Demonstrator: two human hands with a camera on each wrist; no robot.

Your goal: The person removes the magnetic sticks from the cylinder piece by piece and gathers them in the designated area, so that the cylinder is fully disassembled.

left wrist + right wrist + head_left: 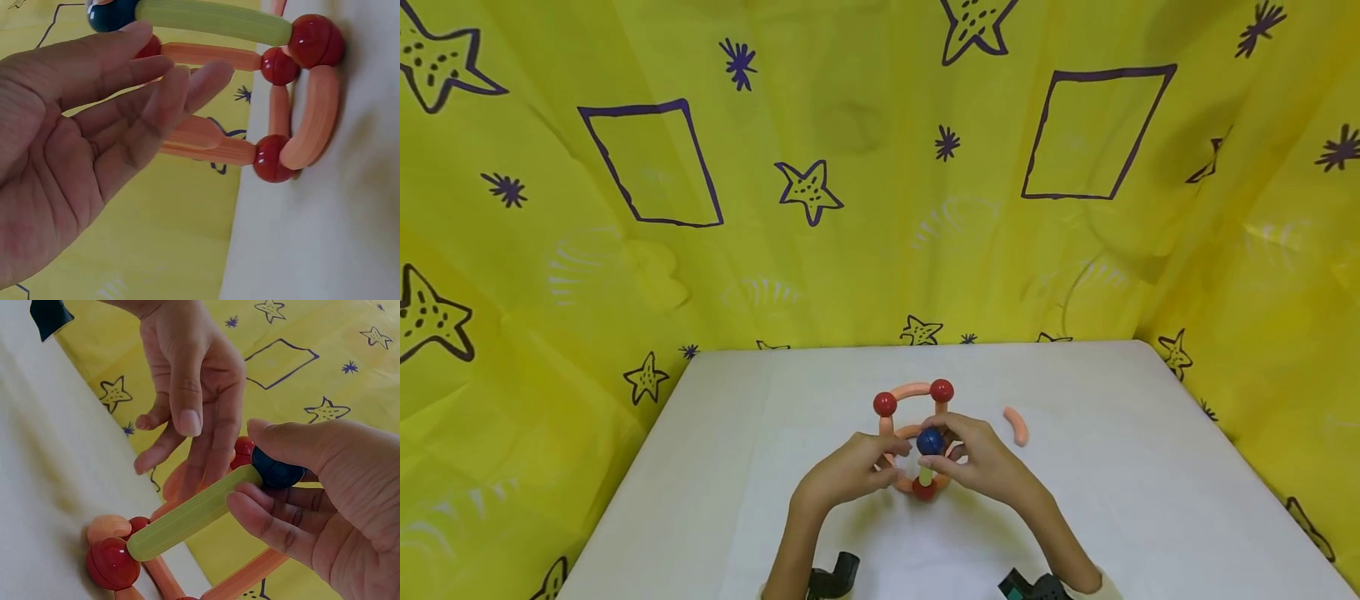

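My right hand (977,454) pinches a blue ball (930,441) between thumb and fingers. The ball sits on top of an upright pale green rod (194,515), whose lower end meets a red ball (113,563) at the table. These belong to a frame of orange rods and red balls, with a curved orange rod (315,119) along its base. Two red balls, one of them the left top ball (885,404), stand at the frame's far upper corners, joined by another orange rod (912,390). My left hand (853,471) is at the frame's left side, fingers loosely extended and holding nothing.
A loose curved orange rod (1016,426) lies on the white table (700,500), right of the frame. Yellow cloth (865,275) printed with stars hangs behind the table and along both sides. Dark wrist-worn devices, such as the left one (835,575), sit on both wrists.
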